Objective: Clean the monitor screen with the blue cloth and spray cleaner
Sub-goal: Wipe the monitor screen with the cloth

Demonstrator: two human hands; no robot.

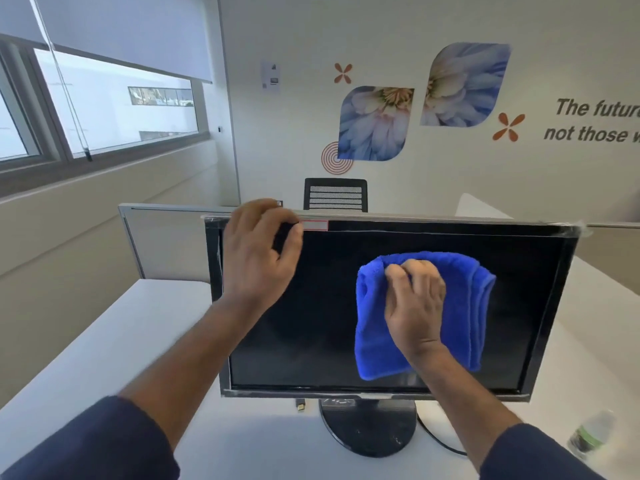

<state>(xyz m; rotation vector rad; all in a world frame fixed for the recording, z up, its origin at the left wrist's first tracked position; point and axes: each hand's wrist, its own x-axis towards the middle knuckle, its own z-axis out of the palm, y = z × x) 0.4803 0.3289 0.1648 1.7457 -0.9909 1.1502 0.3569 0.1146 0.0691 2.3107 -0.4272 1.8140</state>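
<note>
Keep your left hand [258, 251] gripping the top left edge of the monitor [547, 306] so it stays put, and press the cloth [377, 337], bunched under your curled right hand [414, 306] mid-screen, in slow rows right to every corner.
</note>
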